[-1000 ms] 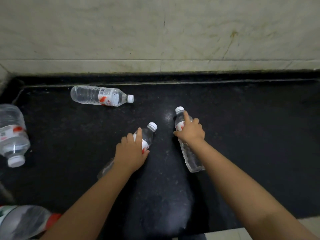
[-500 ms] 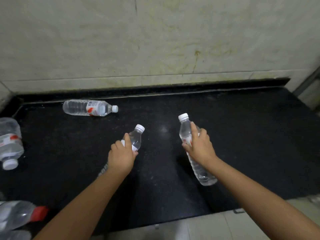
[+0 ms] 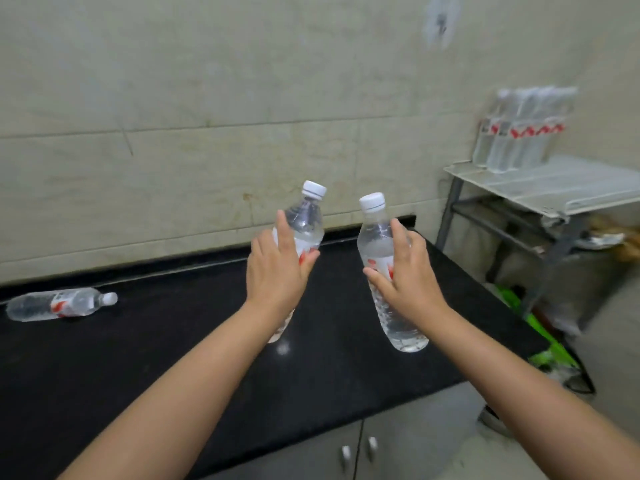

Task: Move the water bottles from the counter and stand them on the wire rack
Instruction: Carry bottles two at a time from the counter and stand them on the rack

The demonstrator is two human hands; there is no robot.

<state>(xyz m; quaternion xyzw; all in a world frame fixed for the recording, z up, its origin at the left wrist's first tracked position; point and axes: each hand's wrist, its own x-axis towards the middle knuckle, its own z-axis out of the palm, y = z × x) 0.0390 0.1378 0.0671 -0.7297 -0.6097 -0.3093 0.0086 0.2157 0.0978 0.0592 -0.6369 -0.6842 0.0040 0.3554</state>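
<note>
My left hand (image 3: pixel 277 268) grips a clear water bottle (image 3: pixel 306 220) with a white cap, held nearly upright above the black counter (image 3: pixel 138 358). My right hand (image 3: pixel 403 271) grips a second water bottle (image 3: pixel 377 237), also cap up and a little tilted, off the counter. A third bottle (image 3: pixel 59 304) lies on its side at the counter's far left. The white wire rack (image 3: pixel 561 188) stands at the right beyond the counter's end, with several bottles (image 3: pixel 519 133) upright in a blurred row at its back.
A tiled wall runs behind the counter. Under the rack's top are dark metal legs and a lower shelf with clutter. Green material (image 3: pixel 540 327) lies on the floor beside the counter's right end. Cabinet doors with small handles (image 3: pixel 358 452) are below the counter's front edge.
Both hands have lifted their bottles off the counter and turned them upright. The view has swung right and up, bringing the rack into sight; the bottles at the left edge have gone out of frame.
</note>
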